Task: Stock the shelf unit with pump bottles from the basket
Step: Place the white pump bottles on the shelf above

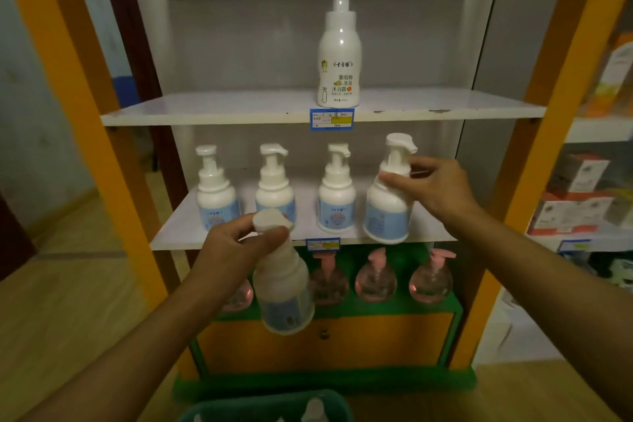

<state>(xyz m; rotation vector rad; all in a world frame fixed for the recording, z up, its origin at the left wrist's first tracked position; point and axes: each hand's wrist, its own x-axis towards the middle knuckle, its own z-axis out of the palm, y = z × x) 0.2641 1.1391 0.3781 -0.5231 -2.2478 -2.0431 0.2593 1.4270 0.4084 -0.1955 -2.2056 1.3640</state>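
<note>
While stocking is under way, we find the middle shelf (178,240) carrying three standing pump bottles (216,197), with bare board left of them. Our left hand (233,243) pinches the pump head of a blue-label bottle (284,288) held in the air before the shelf edge, not yet placed. Our right hand (435,187) grips the neck of a fourth bottle (388,205), tilted at the shelf's right end. Above, one lone bottle (339,58) stands. Below, the basket (219,409) shows bottles remaining. We judge the job partway done.
</note>
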